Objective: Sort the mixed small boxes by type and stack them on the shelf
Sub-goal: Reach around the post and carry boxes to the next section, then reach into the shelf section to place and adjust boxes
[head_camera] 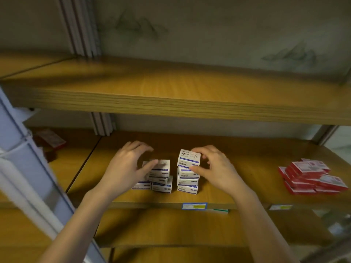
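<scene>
Small white boxes with blue bands sit on the middle wooden shelf (pixel 237 192). A tall stack of them (pixel 187 182) stands upright at the centre. My right hand (pixel 212 168) grips the top box (pixel 189 158) of that stack, fingers on its far edge and thumb on its near side. A lower, looser pile of white boxes (pixel 160 177) lies to the left. My left hand (pixel 127 164) curls over that pile, thumb touching its top box (pixel 161 165). A heap of red boxes (pixel 311 176) lies at the right end of the same shelf.
A bare wooden shelf (pixel 171 92) runs above, close over the hands. A blue-grey upright post (pixel 28 168) slants at the left. More red boxes (pixel 50 140) lie on the neighbouring shelf bay to the left. Blue and yellow price labels (pixel 194 206) are on the shelf's front edge.
</scene>
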### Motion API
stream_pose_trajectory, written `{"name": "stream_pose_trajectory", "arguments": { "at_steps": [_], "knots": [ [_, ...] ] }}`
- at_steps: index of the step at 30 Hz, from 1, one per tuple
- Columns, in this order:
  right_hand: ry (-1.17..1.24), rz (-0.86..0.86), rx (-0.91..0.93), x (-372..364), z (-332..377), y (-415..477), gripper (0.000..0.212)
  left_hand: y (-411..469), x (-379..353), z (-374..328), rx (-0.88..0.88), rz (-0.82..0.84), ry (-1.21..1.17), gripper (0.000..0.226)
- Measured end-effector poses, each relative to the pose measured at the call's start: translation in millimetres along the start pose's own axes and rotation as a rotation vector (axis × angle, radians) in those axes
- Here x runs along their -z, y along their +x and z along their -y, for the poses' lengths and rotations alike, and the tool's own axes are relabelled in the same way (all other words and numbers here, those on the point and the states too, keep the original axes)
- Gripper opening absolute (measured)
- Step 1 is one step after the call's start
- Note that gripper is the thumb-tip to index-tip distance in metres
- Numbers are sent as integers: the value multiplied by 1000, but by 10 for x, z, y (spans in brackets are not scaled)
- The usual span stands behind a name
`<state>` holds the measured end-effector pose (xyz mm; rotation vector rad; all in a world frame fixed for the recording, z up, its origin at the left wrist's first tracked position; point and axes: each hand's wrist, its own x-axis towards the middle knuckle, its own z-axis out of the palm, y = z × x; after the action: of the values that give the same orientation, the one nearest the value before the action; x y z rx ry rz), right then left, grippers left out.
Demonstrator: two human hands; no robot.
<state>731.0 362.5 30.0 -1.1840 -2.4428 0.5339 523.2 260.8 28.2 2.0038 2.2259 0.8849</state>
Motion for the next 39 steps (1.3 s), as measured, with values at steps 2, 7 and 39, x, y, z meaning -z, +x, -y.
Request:
{"name": "stream_pose_trajectory", "arguments": {
  "at_steps": [2, 7, 39],
  "knots": [
    [-2, 21, 26, 3, -33, 19, 51, -27, 15, -8, 23, -18, 2, 42],
    [-85, -26, 94, 74, -52, 7, 56, -124, 40, -58, 64, -59, 54, 38],
    [78, 231, 955, -1467, 2902, -315, 32, -2488, 1612, 931, 620, -316, 558, 29]
  ]
}}
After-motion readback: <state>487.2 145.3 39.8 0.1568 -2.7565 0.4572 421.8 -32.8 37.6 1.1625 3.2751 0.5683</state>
